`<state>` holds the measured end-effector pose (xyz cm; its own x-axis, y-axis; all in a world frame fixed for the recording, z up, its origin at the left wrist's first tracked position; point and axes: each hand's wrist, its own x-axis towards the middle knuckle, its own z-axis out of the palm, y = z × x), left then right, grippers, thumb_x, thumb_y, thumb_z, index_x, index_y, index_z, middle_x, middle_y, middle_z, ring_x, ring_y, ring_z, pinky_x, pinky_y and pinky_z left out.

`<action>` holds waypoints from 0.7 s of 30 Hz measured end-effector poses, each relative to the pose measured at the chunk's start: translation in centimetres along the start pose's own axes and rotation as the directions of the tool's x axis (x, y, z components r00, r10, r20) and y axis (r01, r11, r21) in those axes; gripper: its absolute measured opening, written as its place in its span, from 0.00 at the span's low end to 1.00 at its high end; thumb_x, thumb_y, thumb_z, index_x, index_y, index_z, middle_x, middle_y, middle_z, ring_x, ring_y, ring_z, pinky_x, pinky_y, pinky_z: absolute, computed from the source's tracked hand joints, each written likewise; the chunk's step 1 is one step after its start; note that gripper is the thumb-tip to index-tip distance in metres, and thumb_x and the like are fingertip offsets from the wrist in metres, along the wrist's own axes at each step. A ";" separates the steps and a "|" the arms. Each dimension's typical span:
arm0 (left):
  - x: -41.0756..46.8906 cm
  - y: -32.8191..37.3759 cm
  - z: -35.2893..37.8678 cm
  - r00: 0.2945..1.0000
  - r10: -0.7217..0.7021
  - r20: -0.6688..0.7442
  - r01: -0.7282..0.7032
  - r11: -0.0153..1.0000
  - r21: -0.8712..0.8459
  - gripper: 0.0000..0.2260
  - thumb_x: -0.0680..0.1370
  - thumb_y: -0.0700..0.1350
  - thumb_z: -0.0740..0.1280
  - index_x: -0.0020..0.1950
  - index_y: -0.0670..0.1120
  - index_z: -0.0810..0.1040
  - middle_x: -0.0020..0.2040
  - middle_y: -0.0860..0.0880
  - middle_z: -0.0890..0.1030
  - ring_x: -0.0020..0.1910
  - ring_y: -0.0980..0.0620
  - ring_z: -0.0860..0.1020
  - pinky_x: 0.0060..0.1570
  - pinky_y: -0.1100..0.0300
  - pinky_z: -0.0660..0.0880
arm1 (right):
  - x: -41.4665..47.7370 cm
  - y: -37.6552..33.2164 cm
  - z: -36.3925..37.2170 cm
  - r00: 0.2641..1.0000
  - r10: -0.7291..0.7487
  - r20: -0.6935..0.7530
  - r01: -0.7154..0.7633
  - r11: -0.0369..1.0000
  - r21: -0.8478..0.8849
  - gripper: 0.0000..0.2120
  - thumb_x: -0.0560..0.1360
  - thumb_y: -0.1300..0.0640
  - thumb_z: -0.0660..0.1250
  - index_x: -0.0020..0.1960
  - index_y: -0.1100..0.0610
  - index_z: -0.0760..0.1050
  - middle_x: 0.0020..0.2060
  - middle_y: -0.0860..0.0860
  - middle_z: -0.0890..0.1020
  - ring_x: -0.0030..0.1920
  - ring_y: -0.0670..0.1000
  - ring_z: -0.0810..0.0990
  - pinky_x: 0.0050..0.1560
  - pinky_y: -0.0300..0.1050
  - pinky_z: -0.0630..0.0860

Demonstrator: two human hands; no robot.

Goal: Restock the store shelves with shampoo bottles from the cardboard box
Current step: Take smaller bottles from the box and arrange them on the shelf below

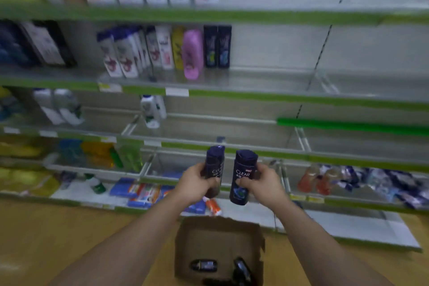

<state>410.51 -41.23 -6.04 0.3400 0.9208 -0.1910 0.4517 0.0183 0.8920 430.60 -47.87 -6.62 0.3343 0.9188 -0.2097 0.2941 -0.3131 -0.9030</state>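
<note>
Plainly, the left grip [197,181] and right grip [262,183] each wrap a dark shampoo bottle mid-body, left bottle [214,160] and right bottle [245,169] roughly upright above the cardboard box [185,239]; stiff, smooth plastic, likely slippery and fairly weighty, so the waist seems the safest hold.

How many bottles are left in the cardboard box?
2 plainly: a lying bottle, a tilted bottle right of it. A dark shape at the frame's lower edge may be a third.

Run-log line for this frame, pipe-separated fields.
left hand: grips left Clear bottle upright | right hand: grips right Clear bottle upright | cardboard box: floor, spare bottles inside | stage: unshelved
</note>
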 end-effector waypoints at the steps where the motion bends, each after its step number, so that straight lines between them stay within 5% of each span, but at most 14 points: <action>1: 0.0 1.4 -0.6 1.000 0.029 -0.001 -0.029 1.000 -0.003 0.16 0.73 0.40 0.75 0.60 0.45 0.79 0.53 0.48 0.85 0.53 0.49 0.82 0.50 0.59 0.76 | 0.0 -1.3 -0.7 1.000 -0.013 0.000 0.013 1.000 0.009 0.22 0.63 0.55 0.80 0.55 0.50 0.80 0.46 0.47 0.87 0.48 0.50 0.86 0.56 0.58 0.81; 5: 0.0 6.8 -3.2 0.995 0.097 0.010 -0.096 0.994 -0.043 0.17 0.74 0.38 0.75 0.62 0.42 0.79 0.58 0.45 0.84 0.55 0.48 0.82 0.60 0.54 0.76 | 0.0 -6.3 -3.4 0.997 -0.076 -0.007 0.076 0.997 -0.007 0.20 0.68 0.57 0.79 0.57 0.55 0.79 0.48 0.49 0.86 0.49 0.51 0.85 0.55 0.51 0.80; 12: 0.5 13.7 -7.1 0.974 0.226 0.032 -0.222 0.971 -0.087 0.13 0.75 0.42 0.74 0.59 0.48 0.78 0.50 0.55 0.83 0.47 0.63 0.79 0.42 0.70 0.71 | 0.5 -13.9 -6.4 0.980 -0.198 -0.024 0.196 0.978 -0.067 0.14 0.68 0.56 0.79 0.52 0.53 0.82 0.44 0.48 0.86 0.46 0.49 0.85 0.52 0.49 0.81; 14: 1.0 14.9 -8.0 0.966 0.254 0.048 -0.248 0.962 -0.111 0.11 0.76 0.41 0.73 0.57 0.49 0.77 0.47 0.58 0.81 0.44 0.65 0.78 0.36 0.72 0.70 | 0.7 -16.2 -6.8 0.973 -0.228 -0.012 0.227 0.972 -0.063 0.13 0.70 0.57 0.78 0.53 0.53 0.81 0.44 0.48 0.86 0.44 0.48 0.85 0.44 0.41 0.79; 18: 3.3 15.9 -10.4 0.946 0.315 0.078 -0.301 0.942 -0.151 0.10 0.77 0.40 0.72 0.55 0.50 0.77 0.48 0.58 0.82 0.40 0.68 0.80 0.39 0.72 0.73 | 2.0 -20.2 -6.9 0.964 -0.264 -0.004 0.264 0.964 -0.033 0.12 0.72 0.58 0.76 0.54 0.54 0.80 0.42 0.49 0.86 0.35 0.40 0.83 0.30 0.29 0.72; 21: 6.1 16.1 -12.9 0.932 0.350 0.093 -0.330 0.926 -0.185 0.11 0.77 0.41 0.72 0.57 0.50 0.78 0.50 0.58 0.83 0.40 0.69 0.81 0.38 0.73 0.75 | 4.4 -23.0 -6.0 0.961 -0.276 -0.030 0.275 0.961 -0.030 0.13 0.72 0.56 0.76 0.55 0.53 0.80 0.42 0.49 0.87 0.40 0.44 0.86 0.36 0.36 0.77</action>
<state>409.23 -30.32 12.47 0.5521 0.8282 0.0963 0.1538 -0.2147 0.9645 430.65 -38.10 15.44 0.2669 0.9619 0.0586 0.4012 -0.0556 -0.9143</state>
